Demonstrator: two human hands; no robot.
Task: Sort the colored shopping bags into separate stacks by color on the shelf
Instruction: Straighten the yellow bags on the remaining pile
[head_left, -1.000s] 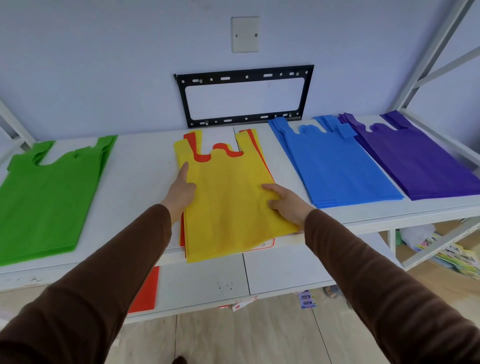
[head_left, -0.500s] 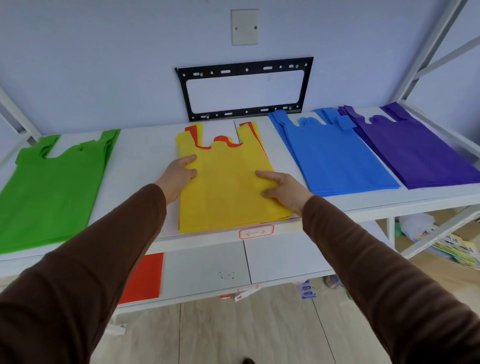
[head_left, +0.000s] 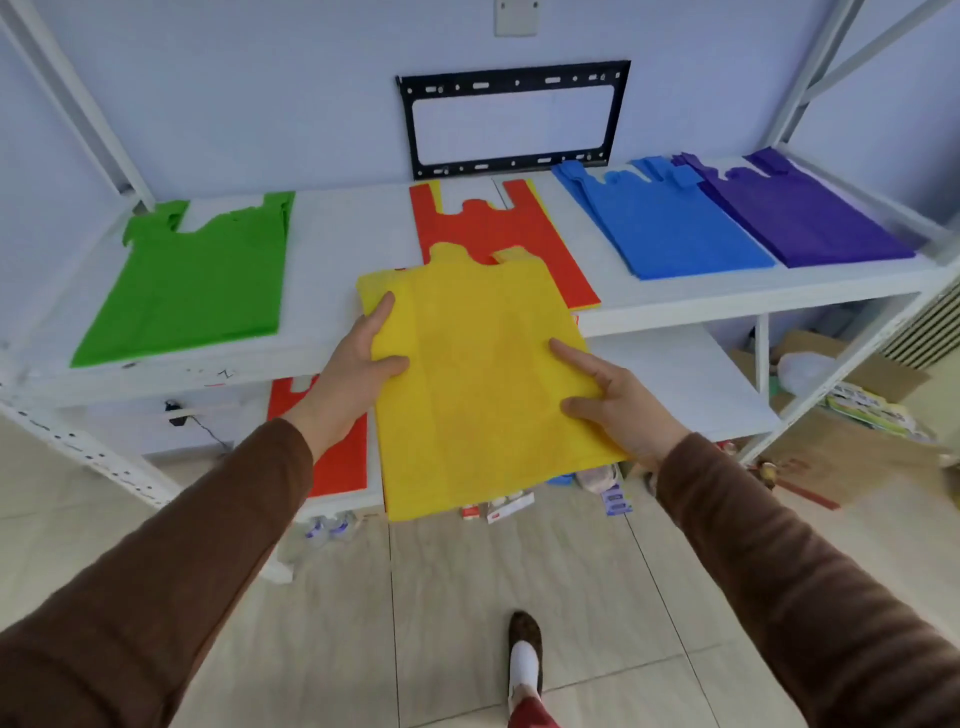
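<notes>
A yellow bag (head_left: 483, 384) is held out in front of the shelf (head_left: 343, 244), off its front edge. My left hand (head_left: 358, 369) grips its left edge and my right hand (head_left: 608, 400) grips its right edge, thumbs on top. On the shelf's middle lies a red bag (head_left: 493, 234) with yellow edges showing beneath it. A green stack (head_left: 202, 275) lies at the left, a blue stack (head_left: 670, 223) and a purple stack (head_left: 800, 218) at the right. Another red bag (head_left: 332, 457) lies on the lower shelf.
White shelf posts (head_left: 78, 104) slant at both sides. A black metal bracket (head_left: 514, 119) hangs on the wall behind. Small packets (head_left: 509, 506) litter the floor under the shelf, cardboard boxes (head_left: 852, 452) sit at the right, and my foot (head_left: 524, 654) stands on the tiles.
Both hands have taken hold of the top yellow bag and pulled it off the middle stack toward me, uncovering the red bag. The camera has tilted down.
</notes>
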